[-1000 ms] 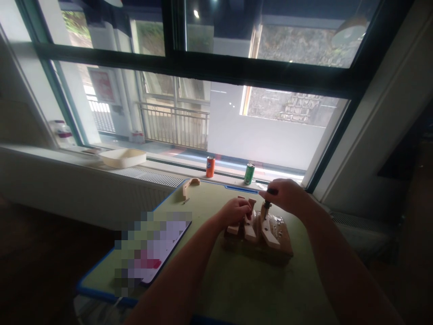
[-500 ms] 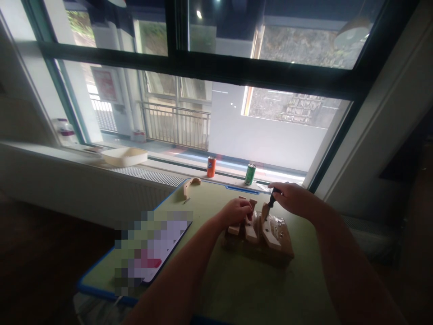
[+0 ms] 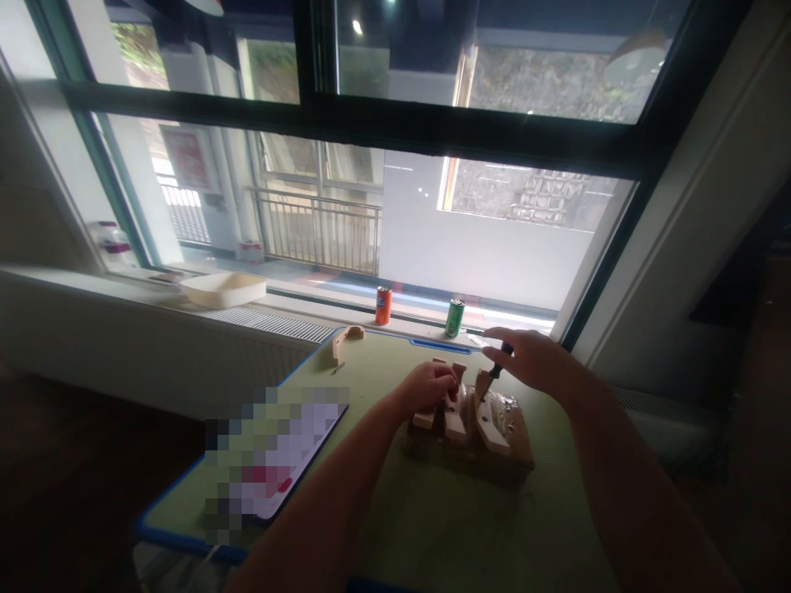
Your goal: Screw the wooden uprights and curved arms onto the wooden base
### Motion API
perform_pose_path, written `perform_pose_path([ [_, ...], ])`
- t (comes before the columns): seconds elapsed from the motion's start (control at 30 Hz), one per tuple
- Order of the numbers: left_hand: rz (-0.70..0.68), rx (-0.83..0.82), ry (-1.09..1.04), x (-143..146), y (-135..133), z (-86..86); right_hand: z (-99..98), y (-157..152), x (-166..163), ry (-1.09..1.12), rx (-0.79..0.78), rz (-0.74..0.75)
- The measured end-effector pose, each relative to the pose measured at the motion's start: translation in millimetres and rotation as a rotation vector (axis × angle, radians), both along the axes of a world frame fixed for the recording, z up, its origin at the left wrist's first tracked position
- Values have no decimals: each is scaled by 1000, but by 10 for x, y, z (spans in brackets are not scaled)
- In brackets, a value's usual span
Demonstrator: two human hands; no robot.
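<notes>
A black-handled screwdriver (image 3: 503, 357) leans in my right hand (image 3: 532, 354), which holds the handle with some fingers stretched out past it. The tip points down at a curved, pale wooden piece (image 3: 493, 428) with dark holes. That piece lies on a brown wooden block (image 3: 522, 449), its top partly covered by something shiny and clear. Closed fingers of my left hand (image 3: 432, 385) rest on a similar middle wooden piece (image 3: 456, 422), their tips partly hidden. Farther left on the block, another wooden piece (image 3: 423, 418) is partly covered by that hand.
Left of my forearm lies a blurred-out flat device (image 3: 297, 461) on the green table (image 3: 395, 527). A separate curved wooden piece (image 3: 339, 344) and a small metal screw-like part (image 3: 338, 368) are at the far edge. On the sill stand an orange can (image 3: 383, 305), a green can (image 3: 455, 318) and a cream tray (image 3: 226, 295).
My right hand's fingers have opened out and shifted around the screwdriver handle. The left hand stays on the wooden piece. The whole view has shifted slightly.
</notes>
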State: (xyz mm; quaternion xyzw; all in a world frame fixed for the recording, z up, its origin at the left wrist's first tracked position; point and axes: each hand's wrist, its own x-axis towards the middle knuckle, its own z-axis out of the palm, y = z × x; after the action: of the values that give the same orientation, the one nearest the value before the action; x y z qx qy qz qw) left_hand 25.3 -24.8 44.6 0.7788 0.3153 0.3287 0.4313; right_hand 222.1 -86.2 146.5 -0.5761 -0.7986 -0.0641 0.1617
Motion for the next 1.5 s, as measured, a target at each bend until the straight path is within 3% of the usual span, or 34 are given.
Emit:
perform_pose_path([
  [0.23, -6, -25, 6, -10, -17, 16, -21, -22, -34, 48, -115, 127],
  [0.33, -14, -16, -7, -8, -6, -5, -13, -26, -94, 68, -159, 105],
  [0.53, 38, 31, 18, 1, -1, -15, -5, 10, -138, -55, 12, 36],
  [0.8, -6, -4, 17, -11, 7, -10, -19, -20, -169, 24, 24, 148],
  [1.03, -8, -35, -1, -7, -3, -7, -8, 6, -158, 55, 78, 134],
  [1.27, 11, -14, -1, -4, 12, -16, 36, -29, -117, -67, 79, -41],
  [1.5, 24, -18, 2, 7, 3, -12, -17, 11, -96, -1, 83, -2],
])
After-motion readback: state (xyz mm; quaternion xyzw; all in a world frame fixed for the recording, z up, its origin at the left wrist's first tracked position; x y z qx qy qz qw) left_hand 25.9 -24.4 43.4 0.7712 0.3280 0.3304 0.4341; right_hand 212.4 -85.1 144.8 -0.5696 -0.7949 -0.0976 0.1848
